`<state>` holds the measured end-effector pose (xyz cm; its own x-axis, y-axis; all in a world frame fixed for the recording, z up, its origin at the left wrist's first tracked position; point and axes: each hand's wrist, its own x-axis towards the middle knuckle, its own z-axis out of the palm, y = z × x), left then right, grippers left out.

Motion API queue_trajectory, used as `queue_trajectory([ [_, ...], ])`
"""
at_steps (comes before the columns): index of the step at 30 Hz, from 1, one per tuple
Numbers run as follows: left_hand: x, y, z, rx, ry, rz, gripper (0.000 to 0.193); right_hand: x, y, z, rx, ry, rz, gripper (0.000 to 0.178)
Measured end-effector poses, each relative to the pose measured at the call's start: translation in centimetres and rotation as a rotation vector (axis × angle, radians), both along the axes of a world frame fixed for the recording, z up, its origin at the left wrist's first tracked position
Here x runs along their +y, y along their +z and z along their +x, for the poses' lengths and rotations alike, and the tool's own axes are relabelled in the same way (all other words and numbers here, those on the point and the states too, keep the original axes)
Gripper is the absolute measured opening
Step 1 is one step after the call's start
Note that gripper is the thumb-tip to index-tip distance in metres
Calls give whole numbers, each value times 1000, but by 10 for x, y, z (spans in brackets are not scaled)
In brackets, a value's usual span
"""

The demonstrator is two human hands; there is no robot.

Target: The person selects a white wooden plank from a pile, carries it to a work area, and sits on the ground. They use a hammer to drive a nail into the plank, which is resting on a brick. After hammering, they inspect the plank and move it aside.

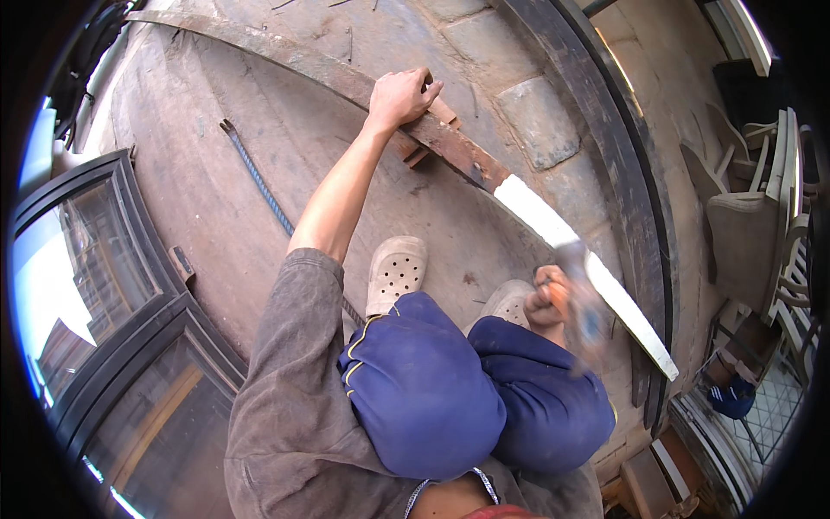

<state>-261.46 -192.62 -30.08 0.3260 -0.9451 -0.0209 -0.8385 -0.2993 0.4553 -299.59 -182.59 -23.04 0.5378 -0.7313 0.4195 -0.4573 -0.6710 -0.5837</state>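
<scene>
A long, worn wooden plank (pixel 467 157) runs diagonally from far left to near right, its near-right portion painted white. My left hand (pixel 402 99) is closed over the plank's brown part, fingers curled round its far edge. Small reddish wood blocks (pixel 413 154) sit under and beside the plank near that hand. My right hand (pixel 545 298), smeared by motion, is closed round the orange grip of a hammer (pixel 559 299). The hammer's blurred grey end overlaps the white part; whether it touches cannot be made out.
A ribbed steel pry bar (pixel 255 177) with a forked end lies on the floor at left. Dark framed glass panels (pixel 164 303) stand beside it. Dark long beams (pixel 605 130) lie to the right, with stacked chairs (pixel 748 216) beyond. Thin nails (pixel 350 43) lie scattered at the far side.
</scene>
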Motion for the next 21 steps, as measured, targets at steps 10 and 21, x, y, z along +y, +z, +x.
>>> queue_trajectory([
  [10, 3, -5, 3, -2, 9, -21, 43, 0, 20, 2, 28, -21, 144, 34],
  [21, 3, -18, 6, -36, 19, 46, 43, -3, 46, 15, 280, -74, 175, 29],
])
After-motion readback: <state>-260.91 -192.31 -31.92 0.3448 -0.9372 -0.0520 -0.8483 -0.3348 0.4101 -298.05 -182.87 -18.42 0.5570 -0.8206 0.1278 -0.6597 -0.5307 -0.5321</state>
